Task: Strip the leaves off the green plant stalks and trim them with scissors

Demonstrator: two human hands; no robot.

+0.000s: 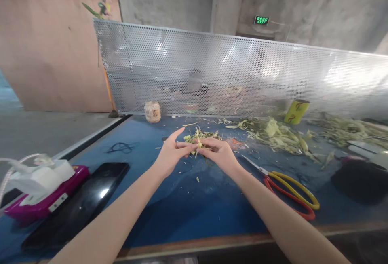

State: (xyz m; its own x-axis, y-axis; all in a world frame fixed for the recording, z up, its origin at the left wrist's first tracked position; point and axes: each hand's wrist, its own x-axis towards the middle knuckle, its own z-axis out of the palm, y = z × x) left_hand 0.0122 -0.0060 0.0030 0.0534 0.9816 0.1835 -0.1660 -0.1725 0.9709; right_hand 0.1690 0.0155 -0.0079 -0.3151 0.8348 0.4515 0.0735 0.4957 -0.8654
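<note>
Pale yellow plant fibre (199, 145) is held above the blue tabletop (182, 215), between the left hand (171, 153) and the right hand (222, 153), whose fingertips are closed on it from either side; one left digit is held apart. Its thin stem is pointed up and away from the body, across the line between the hands, and neither hand is clearly nearer. Leafy scraps (209, 134) are spread just beyond; scissors (266, 172) are laid beside the right forearm.

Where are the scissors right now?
In the head view, the scissors lie on the blue table, right of the right hand and alongside its forearm.
</note>
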